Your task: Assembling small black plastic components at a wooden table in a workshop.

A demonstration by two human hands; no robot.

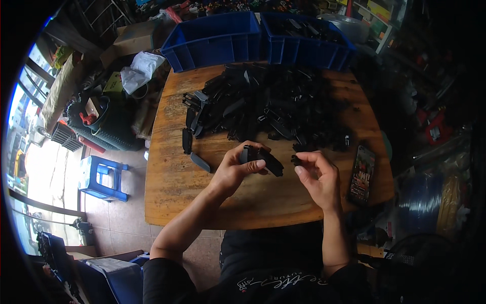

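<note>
Over the front half of the wooden table (pixel 172 190), my left hand (pixel 234 169) is closed around a dark plastic part (pixel 271 163), its thumb pressed across the near side. To the right of it, my right hand (pixel 321 180) pinches a small black piece (pixel 295 160) between thumb and fingertips. The two held pieces are apart. Beyond both hands lies a large heap of black plastic parts (pixel 228 109), many long and flat. A few linked parts (pixel 187 141) trail down the heap's left side, ending in a grey blade-like piece (pixel 200 162).
Two blue crates stand at the table's far edge: the left crate (pixel 215 55) and the right crate (pixel 309 57), which holds black parts. A phone (pixel 361 175) with a lit screen lies at the right edge. Left of the table is a blue stool (pixel 104 177).
</note>
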